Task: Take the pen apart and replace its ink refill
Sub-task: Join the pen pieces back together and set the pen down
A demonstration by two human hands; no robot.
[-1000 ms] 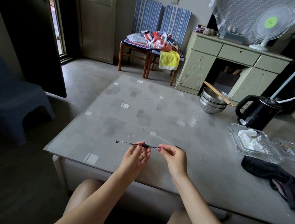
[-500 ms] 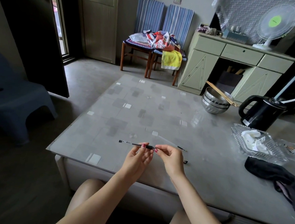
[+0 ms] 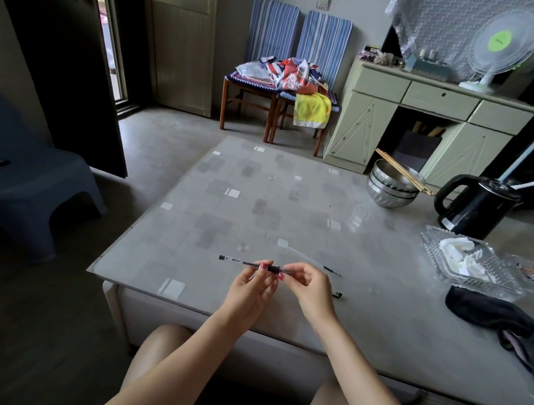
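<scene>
Both hands meet over the near edge of the glass-topped table (image 3: 192,228), holding a slim pen (image 3: 255,264) level and crosswise above it. The left hand (image 3: 251,293) pinches the pen near its middle between thumb and fingertips; the barrel runs out to the left of that pinch — clear along its length, with a dark end piece at the far tip. The right hand (image 3: 308,286) closes on the dark grip section at the pen's right end, thumb and forefinger drawn in tight around it, so the two hands sit just beside each other along the same shaft.

On the tabletop just beyond the right hand lies a thin, clear ink refill (image 3: 324,265), angled away to the right with a dark stretch near its tip. A small dark pen part (image 3: 337,294) lies on the glass just right of the right wrist — whether it is a cap or a tip piece cannot be told.

Farther back on the right stand stacked steel bowls (image 3: 389,193) with chopsticks (image 3: 400,171) across them and a black electric kettle (image 3: 475,207). Nearer lie a clear glass tray (image 3: 507,284) holding white tissue and a dark cloth (image 3: 500,319).
</scene>
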